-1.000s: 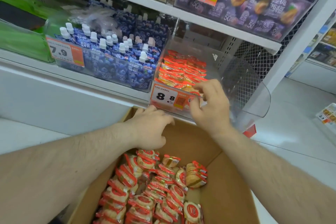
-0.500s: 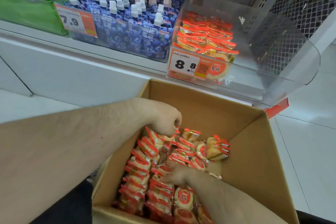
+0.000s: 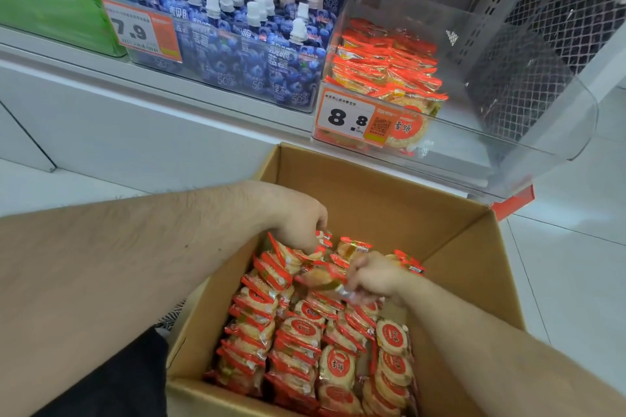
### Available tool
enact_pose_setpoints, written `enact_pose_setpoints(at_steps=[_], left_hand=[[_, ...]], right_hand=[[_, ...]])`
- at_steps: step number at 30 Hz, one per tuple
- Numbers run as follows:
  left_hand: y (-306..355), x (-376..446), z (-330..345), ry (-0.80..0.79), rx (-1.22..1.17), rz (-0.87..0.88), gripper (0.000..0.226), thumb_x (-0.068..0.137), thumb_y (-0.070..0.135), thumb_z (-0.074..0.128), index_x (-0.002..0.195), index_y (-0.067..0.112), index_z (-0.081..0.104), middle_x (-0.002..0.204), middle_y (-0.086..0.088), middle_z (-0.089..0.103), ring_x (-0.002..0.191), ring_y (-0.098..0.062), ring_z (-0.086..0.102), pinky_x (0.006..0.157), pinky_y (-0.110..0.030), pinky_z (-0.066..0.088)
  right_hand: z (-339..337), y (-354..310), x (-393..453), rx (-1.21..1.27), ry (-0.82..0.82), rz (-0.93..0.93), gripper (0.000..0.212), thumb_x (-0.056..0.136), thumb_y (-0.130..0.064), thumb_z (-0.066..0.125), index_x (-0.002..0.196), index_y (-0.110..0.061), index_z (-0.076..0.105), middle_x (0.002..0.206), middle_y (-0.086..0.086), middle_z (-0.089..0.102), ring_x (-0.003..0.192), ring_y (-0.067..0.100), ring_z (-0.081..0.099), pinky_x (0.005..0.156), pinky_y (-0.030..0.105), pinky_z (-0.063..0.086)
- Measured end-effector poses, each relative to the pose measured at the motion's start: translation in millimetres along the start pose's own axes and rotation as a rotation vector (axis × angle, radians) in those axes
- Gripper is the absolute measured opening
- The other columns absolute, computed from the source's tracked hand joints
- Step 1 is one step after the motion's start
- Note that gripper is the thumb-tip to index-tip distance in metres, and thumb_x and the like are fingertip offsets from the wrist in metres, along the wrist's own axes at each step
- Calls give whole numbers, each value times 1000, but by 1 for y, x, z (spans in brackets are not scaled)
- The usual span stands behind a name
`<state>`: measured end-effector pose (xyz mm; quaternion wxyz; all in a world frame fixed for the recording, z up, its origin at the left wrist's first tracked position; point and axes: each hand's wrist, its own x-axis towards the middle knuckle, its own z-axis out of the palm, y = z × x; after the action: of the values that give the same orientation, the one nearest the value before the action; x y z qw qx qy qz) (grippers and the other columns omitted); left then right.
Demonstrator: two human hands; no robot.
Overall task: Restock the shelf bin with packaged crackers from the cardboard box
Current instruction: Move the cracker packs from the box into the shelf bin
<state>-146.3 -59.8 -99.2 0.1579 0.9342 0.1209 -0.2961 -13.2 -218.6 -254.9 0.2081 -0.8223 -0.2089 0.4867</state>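
An open cardboard box (image 3: 457, 267) in front of me is packed with rows of red-and-clear cracker packs (image 3: 301, 345). My left hand (image 3: 298, 223) reaches into the far left of the box, fingers curled on a cracker pack (image 3: 318, 249). My right hand (image 3: 376, 276) is in the box's middle, closed on another cracker pack (image 3: 321, 278) lifted slightly off the rows. Above the box, the clear shelf bin (image 3: 528, 132) with an 8.8 price tag (image 3: 352, 118) holds a pile of crackers (image 3: 386, 64) on its left side; its right side is bare.
A neighbouring clear bin of blue pouches with white caps (image 3: 237, 41) and a 7.9 tag sits left of the cracker bin. A green bin (image 3: 50, 10) is farther left. White floor tiles (image 3: 569, 264) lie to the right. A metal mesh panel (image 3: 559, 30) backs the shelf.
My right hand came down from the shelf bin into the box and closed on a cracker pack. My left hand went from the box edge down onto the packs. The view tilted downward.
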Motion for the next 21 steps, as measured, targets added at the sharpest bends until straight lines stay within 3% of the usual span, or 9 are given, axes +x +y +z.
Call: enact_pose_setpoints(at_steps=[4,8,11,13,15,17,19,21], left_hand=[[-9,3,3,22,-29,-34,83,77,45,76,146,27,32,140,-1,41,120,-22,50,98,-35,46],[-7,5,1,128,-111,19,49,78,26,77,121,25,52,96,10,59,86,-11,59,74,-27,49],[-9,3,0,149,-118,2,41,81,16,73,117,27,55,93,7,62,84,-13,63,75,-31,55],[-10,2,-1,154,-120,-9,45,83,16,71,123,27,54,95,6,62,86,-14,64,78,-33,56],[-12,2,0,157,-137,-5,47,84,17,70,126,27,53,93,8,60,85,-14,63,77,-33,56],[-11,2,0,154,-149,4,45,85,15,68,125,28,53,93,8,60,85,-14,64,76,-33,57],[-11,4,1,149,-170,19,40,84,13,65,120,28,55,95,6,62,86,-16,65,76,-35,57],[-10,5,1,163,-189,39,34,84,10,63,110,30,57,92,6,62,84,-16,65,74,-34,56]], right_hand=[[-37,-33,-25,388,-333,-77,18,77,13,55,83,-4,55,77,21,69,65,28,71,62,32,58],[-33,-51,-27,678,-510,-241,31,68,7,59,99,-1,55,88,22,69,75,30,71,70,37,59],[-17,-36,-15,882,-600,-189,44,72,-6,57,116,-4,59,101,19,68,87,31,68,77,38,55],[8,-23,-4,712,-406,15,25,80,-17,56,102,-7,64,93,12,68,82,25,67,76,36,52],[39,-9,7,221,-163,210,23,91,-32,56,100,-12,60,89,5,67,78,19,66,78,35,53],[68,-1,9,-92,-136,349,51,92,-49,56,125,-11,53,106,9,67,83,20,67,78,34,56],[89,4,9,-144,-174,402,77,88,-58,57,144,-10,37,131,15,59,94,24,69,78,35,57],[104,6,8,-158,-165,392,87,88,-53,62,151,-7,22,145,16,48,104,26,68,75,33,58]])
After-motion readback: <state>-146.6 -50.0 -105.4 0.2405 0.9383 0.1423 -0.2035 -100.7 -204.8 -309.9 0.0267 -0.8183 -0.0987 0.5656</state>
